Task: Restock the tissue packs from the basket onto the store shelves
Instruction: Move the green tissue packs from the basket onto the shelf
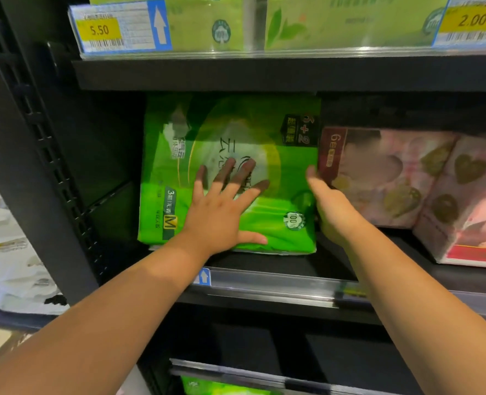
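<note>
A large green tissue pack [264, 132] stands on its side on the middle black shelf [278, 266], printed face toward me. My left hand [221, 212] presses flat against its front with the fingers spread straight. My right hand [330, 206] lies along the pack's right edge, in the gap between it and the pink packs; its fingertips are hidden behind the edge. The basket is out of view.
Pink heart-printed tissue packs [407, 178] fill the shelf to the right. Light green packs [350, 21] sit on the shelf above, behind price tags [116, 27]. A black upright [36, 155] bounds the left. Another green pack [224, 387] shows on the shelf below.
</note>
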The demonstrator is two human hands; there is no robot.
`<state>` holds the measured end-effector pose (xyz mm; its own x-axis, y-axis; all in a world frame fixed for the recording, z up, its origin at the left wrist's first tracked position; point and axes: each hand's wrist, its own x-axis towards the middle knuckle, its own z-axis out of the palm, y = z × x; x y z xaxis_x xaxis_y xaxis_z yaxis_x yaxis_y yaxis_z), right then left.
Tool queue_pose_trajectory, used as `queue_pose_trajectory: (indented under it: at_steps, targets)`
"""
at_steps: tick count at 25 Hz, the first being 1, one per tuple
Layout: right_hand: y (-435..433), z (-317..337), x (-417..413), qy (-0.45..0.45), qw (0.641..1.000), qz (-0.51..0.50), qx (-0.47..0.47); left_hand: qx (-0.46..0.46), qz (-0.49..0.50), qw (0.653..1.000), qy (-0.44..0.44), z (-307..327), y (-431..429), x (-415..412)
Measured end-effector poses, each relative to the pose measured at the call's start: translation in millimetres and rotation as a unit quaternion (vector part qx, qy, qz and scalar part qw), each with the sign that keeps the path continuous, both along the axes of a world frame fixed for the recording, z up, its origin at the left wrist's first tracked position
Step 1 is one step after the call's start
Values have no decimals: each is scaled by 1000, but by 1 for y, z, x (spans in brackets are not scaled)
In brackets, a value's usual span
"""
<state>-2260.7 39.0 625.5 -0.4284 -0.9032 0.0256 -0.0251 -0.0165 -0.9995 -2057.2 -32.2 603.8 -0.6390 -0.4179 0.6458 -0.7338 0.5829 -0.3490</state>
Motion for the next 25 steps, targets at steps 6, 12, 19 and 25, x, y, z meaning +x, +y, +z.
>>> queue_pose_trajectory:
  at_steps: [6, 12, 19, 25]
  targets:
    - [3, -16, 6, 125, 989, 57, 56, 19, -19, 1000, -14, -9, -13, 2]
    - [-10, -18, 6, 250, 960, -38, 118, -16, -44, 991, -127, -8, -30, 17]
    - [-2, 4, 20, 652, 723, -178, 144, 111, -26, 983, -143, 0, -51, 2]
    - [-14, -6, 28, 716, 681, -3, 153, 109, -6, 991, -79, -10, -61, 40]
